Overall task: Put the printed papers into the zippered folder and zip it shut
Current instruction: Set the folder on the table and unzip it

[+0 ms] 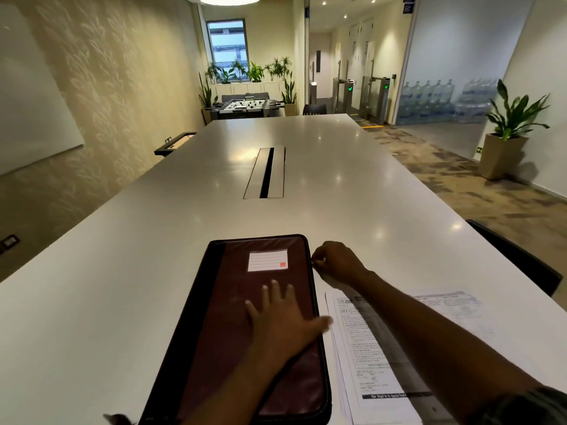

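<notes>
The zippered folder (245,326) lies flat and closed on the white desk (122,302), its long side running away from the viewer. Its cover is dark maroon with a black spine strip on the left and a black zipper border all round. A white lined label (268,260) with a small red mark sits near the far end of the cover. The printed papers (365,357) lie just beside the folder's right edge, a loose stack of white sheets with black text, fanned slightly to the right.
</notes>
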A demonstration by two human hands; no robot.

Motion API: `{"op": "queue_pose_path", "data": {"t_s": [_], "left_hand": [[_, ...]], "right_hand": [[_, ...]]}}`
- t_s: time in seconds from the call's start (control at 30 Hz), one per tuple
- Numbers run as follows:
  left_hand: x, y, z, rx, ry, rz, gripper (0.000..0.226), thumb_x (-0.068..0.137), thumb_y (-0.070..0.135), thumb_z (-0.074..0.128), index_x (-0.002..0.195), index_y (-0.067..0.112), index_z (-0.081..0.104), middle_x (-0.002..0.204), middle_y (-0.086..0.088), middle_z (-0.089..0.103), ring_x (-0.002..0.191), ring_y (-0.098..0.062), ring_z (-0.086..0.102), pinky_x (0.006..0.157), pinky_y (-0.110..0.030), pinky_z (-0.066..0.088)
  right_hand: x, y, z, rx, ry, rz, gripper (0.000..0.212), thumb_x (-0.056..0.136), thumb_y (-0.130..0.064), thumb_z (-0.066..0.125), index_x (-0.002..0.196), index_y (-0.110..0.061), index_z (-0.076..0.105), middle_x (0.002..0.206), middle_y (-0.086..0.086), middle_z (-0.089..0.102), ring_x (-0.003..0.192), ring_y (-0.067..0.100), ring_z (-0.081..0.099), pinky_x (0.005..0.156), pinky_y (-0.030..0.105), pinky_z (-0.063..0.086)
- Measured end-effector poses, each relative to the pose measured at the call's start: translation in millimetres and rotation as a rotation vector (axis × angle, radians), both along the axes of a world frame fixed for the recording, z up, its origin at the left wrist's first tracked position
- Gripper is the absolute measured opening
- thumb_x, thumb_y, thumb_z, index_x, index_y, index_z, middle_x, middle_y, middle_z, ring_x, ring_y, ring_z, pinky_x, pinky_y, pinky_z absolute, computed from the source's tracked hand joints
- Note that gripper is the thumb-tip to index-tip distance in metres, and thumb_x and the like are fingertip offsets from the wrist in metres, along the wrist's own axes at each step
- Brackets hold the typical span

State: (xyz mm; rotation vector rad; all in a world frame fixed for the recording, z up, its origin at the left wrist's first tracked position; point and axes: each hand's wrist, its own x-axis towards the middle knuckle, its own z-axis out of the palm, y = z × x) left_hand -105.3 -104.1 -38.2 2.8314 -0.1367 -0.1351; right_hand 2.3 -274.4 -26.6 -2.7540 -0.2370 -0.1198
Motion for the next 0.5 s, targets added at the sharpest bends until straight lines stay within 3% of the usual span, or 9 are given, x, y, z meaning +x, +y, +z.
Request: {"op": "queue_pose_path", "data": {"t_s": [0.07, 0.23, 0.4, 0.5], "left_hand": [[-16.5, -16.2, -8.4, 0.036, 0.058, -0.001, 0.123, 0.058, 0.089, 0.036, 0.152, 0.017, 0.006, 0.16, -0.015, -0.006, 0.147, -0.032, -0.011, 0.109, -0.064, -0.01], [-19.7, -23.1, -7.9, -0.06, -0.028, 0.064, 0.085, 0.08, 0.05, 0.05, 0.15, 0.013, 0.019, 0.16, -0.015, 0.006, 0.147, -0.033, -0.004, 0.11, -0.066, -0.006], [-17.7, -25.1, -0.6, -0.183, -0.066, 0.067, 0.075, 0.077, 0.04, 0.056, 0.143, 0.01, 0.035, 0.158, -0.01, 0.022, 0.147, -0.029, 0.006, 0.108, -0.069, -0.005], [-17.1, -25.9, -0.8, -0.229, -0.097, 0.059, 0.067, 0.077, 0.035, 0.058, 0.137, 0.009, 0.044, 0.155, -0.008, 0.029, 0.147, -0.025, 0.013, 0.109, -0.068, -0.005]], "right_hand": [[-3.5, 0.9, -0.2, -0.021, -0.026, -0.009, 0.023, 0.088, -0.024, 0.057, 0.097, -0.02, 0.077, 0.103, 0.009, 0.07, 0.096, 0.031, 0.064, 0.081, 0.036, 0.052], [-18.9, 3.3, -1.9, -0.13, -0.178, -0.002, 0.026, 0.088, -0.025, 0.052, 0.095, -0.024, 0.077, 0.096, 0.003, 0.072, 0.094, 0.031, 0.063, 0.081, 0.032, 0.046], [-25.6, -0.8, -3.2, -0.126, -0.182, -0.008, 0.021, 0.087, -0.027, 0.057, 0.082, -0.028, 0.078, 0.089, -0.004, 0.073, 0.101, 0.027, 0.058, 0.099, 0.042, 0.035], [-31.1, -0.1, 0.3, -0.122, -0.139, 0.048, 0.019, 0.089, -0.03, 0.061, 0.095, -0.034, 0.078, 0.097, -0.005, 0.074, 0.11, 0.024, 0.055, 0.109, 0.048, 0.028]]}}
